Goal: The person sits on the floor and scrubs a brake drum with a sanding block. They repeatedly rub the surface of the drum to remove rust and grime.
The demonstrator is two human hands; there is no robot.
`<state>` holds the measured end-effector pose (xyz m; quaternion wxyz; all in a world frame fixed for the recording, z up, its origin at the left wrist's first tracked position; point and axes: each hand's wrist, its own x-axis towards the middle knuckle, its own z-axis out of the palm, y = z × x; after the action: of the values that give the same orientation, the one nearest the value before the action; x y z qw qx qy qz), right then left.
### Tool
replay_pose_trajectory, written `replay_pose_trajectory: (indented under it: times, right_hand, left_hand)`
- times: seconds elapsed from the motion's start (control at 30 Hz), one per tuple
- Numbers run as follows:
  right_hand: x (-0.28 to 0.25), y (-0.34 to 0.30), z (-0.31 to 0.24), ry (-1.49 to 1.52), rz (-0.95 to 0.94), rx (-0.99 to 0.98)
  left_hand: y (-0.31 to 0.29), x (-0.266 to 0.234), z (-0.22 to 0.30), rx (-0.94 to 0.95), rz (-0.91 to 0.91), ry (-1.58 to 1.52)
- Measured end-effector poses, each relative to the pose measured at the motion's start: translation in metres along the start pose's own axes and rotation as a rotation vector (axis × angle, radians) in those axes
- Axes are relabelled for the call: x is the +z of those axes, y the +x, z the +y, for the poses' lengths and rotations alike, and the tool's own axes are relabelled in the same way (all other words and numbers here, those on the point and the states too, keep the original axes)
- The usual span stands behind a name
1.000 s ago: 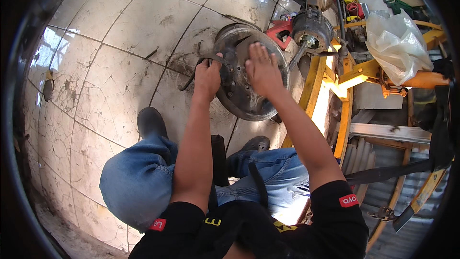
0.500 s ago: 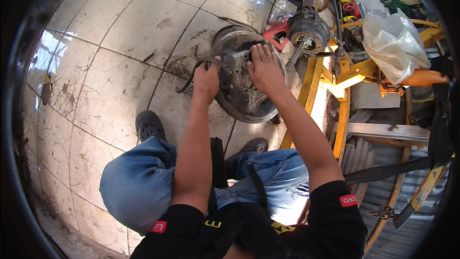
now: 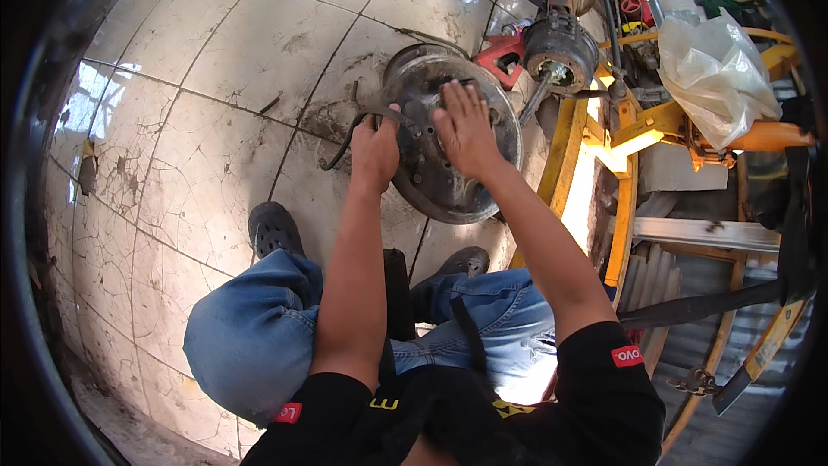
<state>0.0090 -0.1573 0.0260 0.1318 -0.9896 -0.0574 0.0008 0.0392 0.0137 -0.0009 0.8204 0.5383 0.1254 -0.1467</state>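
A round, grimy metal brake plate (image 3: 453, 204) with several bolt holes lies low over the tiled floor between my feet. My left hand (image 3: 376, 154) is closed around a dark, curved hose-like piece (image 3: 337, 158) at the plate's left edge. One end of this piece hooks away to the left; the other reaches over the plate's face. Flat on the upper middle of the plate rests my right hand (image 3: 468, 131), its fingers stretched out. The palm hides part of the plate's centre.
Beyond the plate, a greasy axle housing (image 3: 562, 52) stands beside a red jack stand (image 3: 500, 59). Yellow metal frames (image 3: 623, 220) run along the right, with a clear plastic bag (image 3: 718, 78) hanging over them. A short dark rod (image 3: 270, 105) lies on the tiles at left.
My right hand has slid a little left and down across the plate's face. The left hand keeps its hold on the curved piece, and the whole view has shifted slightly.
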Motion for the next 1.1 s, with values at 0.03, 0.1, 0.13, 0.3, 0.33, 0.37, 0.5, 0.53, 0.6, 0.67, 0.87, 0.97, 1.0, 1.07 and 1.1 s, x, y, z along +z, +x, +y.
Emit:
replay_pose_trajectory:
  times: [0.03, 0.1, 0.13, 0.3, 0.33, 0.37, 0.5, 0.53, 0.6, 0.67, 0.87, 0.97, 1.0, 1.07, 1.1]
  right_hand:
    - [0.002, 0.000, -0.003, 0.002, -0.010, -0.036]
    - [-0.010, 0.004, 0.010, 0.041, -0.080, -0.034]
    - [-0.017, 0.013, 0.021, 0.061, -0.089, 0.047]
    - [-0.001, -0.004, -0.005, 0.119, -0.102, -0.126]
    - [-0.012, 0.002, -0.001, 0.117, -0.116, -0.139]
    - [-0.011, 0.005, 0.003, 0.027, -0.097, -0.051]
    - [-0.004, 0.007, 0.004, -0.163, -0.042, 0.034]
    - [-0.007, 0.002, -0.001, -0.134, -0.072, -0.024]
    - [-0.010, 0.000, 0.012, -0.233, -0.025, -0.060]
    - [-0.008, 0.004, 0.025, -0.263, -0.005, 0.084]
    - [-0.003, -0.004, 0.010, -0.211, 0.010, -0.018]
    - [-0.001, 0.000, 0.002, -0.277, 0.018, 0.179]
    - [0.002, -0.008, -0.004, -0.193, -0.032, 0.106]
    - [-0.006, -0.002, 0.007, -0.260, -0.013, 0.059]
    - [-0.008, -0.005, 0.013, -0.290, -0.010, 0.050]
  left_hand:
    - [-0.001, 0.000, -0.001, 0.013, 0.020, -0.037]
    - [0.008, -0.005, -0.003, -0.051, -0.031, 0.000]
    - [0.009, -0.006, -0.002, -0.083, -0.061, 0.019]
    - [0.001, 0.002, 0.010, -0.048, 0.008, 0.027]
    - [-0.001, 0.001, 0.009, -0.066, -0.003, -0.032]
    - [0.000, 0.001, 0.003, -0.060, -0.018, 0.014]
    - [0.000, 0.002, -0.002, -0.032, -0.001, -0.004]
    - [-0.001, 0.002, 0.001, -0.034, 0.025, -0.058]
    - [0.004, -0.002, -0.002, -0.057, -0.025, 0.026]
    - [0.002, -0.003, -0.006, -0.069, -0.046, 0.067]
    - [-0.004, -0.002, 0.002, -0.021, -0.007, 0.024]
    - [0.000, 0.000, 0.000, -0.044, -0.036, 0.087]
    - [-0.003, 0.000, 0.000, -0.050, -0.014, 0.071]
    - [0.000, 0.000, 0.004, -0.058, -0.006, 0.062]
    - [0.000, -0.002, 0.007, -0.074, -0.029, 0.076]
